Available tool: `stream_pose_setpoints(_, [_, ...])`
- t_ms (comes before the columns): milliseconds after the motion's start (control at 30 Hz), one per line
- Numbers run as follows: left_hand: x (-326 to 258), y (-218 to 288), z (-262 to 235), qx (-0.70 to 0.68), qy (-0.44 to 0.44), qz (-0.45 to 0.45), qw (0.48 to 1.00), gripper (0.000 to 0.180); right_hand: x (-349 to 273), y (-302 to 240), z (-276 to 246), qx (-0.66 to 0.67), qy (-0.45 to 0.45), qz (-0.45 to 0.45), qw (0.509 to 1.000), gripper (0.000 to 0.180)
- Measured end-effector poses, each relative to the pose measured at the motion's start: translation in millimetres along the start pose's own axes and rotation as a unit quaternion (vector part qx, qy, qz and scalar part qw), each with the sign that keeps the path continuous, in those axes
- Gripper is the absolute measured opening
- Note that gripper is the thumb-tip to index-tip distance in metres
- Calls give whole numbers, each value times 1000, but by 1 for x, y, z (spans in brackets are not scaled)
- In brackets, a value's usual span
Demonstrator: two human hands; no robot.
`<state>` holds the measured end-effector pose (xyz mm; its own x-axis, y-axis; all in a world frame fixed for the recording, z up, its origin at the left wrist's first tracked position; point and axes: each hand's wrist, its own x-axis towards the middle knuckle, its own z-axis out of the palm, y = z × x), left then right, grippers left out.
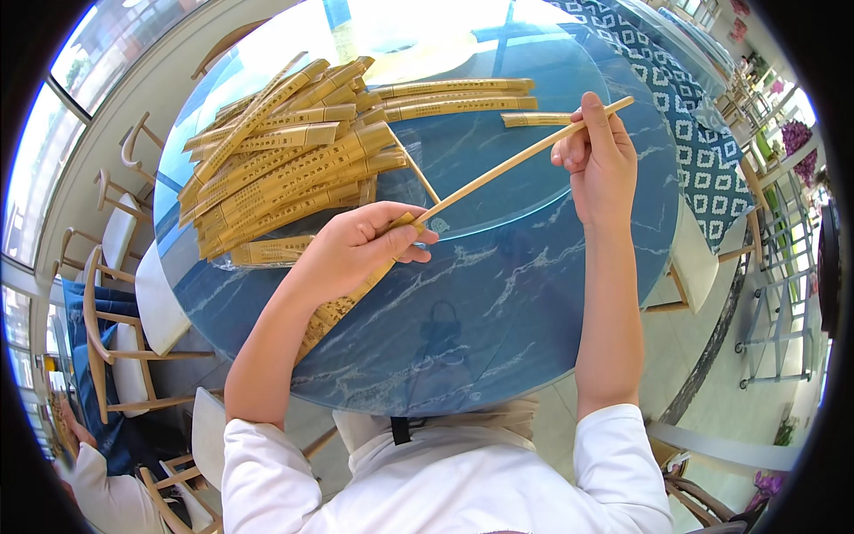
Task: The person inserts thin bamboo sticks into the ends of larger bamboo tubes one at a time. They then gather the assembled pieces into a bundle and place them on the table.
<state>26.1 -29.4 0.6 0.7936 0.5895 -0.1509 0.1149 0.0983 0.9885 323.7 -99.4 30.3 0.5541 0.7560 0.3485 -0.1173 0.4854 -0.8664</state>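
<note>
My left hand (351,254) is closed around the open end of a tan printed paper chopstick sleeve (331,311), which slants down toward the table's near edge. Pinched in my right hand (607,165) is a pale wooden chopstick (507,170); whether it is one or a pair pressed together I cannot tell. Its lower tip meets the sleeve's mouth at my left fingers. To the left lies a heap of similar paper sleeves (280,169), with a loose wooden chopstick (416,167) sticking out from it. Another sleeve (534,118) lies partly behind my right fingers.
The round blue marbled table (498,329) carries a glass turntable (507,227). Several sleeves (463,100) lie side by side beyond the heap. Wooden chairs (116,329) stand at left, a metal cart (778,320) at right. Another person's sleeve (107,489) shows at lower left.
</note>
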Motion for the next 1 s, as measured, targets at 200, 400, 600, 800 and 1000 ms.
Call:
stream_pose_setpoints(200, [-4,0,2,22,0,-4,1000,33,1,6,2,-21,21,28,999,34])
stream_pose_setpoints(400, [-5,7,2,49,-25,-4,998,34,3,11,0,-38,33,53,997,33])
stream_pose_setpoints(600, [-11,13,4,100,-50,2,994,34,6,13,-6,-75,48,83,993,33])
stream_pose_setpoints(800, [-11,10,5,117,-57,21,991,37,6,20,-6,-55,34,99,993,32])
stream_pose_setpoints(1000, [-11,12,5,75,-49,1,996,38,4,18,-4,-19,-39,91,995,33])
